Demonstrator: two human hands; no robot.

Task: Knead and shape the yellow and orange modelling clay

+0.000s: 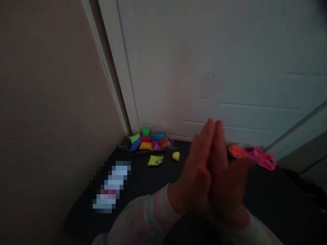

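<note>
My left hand (195,177) and my right hand (226,183) are raised over the dark surface, palm against palm, fingers stretched out and pointing up. The right thumb sticks out to the right. Whatever may lie between the palms is hidden. Beyond my left hand sits a small yellow lump (176,156) that looks like modelling clay. To its left lies a crumpled yellow packet (155,160). Behind my right hand are an orange crumpled piece (237,151) and a pink crumpled piece (263,158), whose material I cannot make out.
Several coloured packets (145,145) lie in a clear bag at the far left of the dark surface (143,180). A blurred-out pale strip (113,185) lies nearer on the left. A white panel (173,68) with embossed hearts rises behind; a plain wall (56,102) borders the left.
</note>
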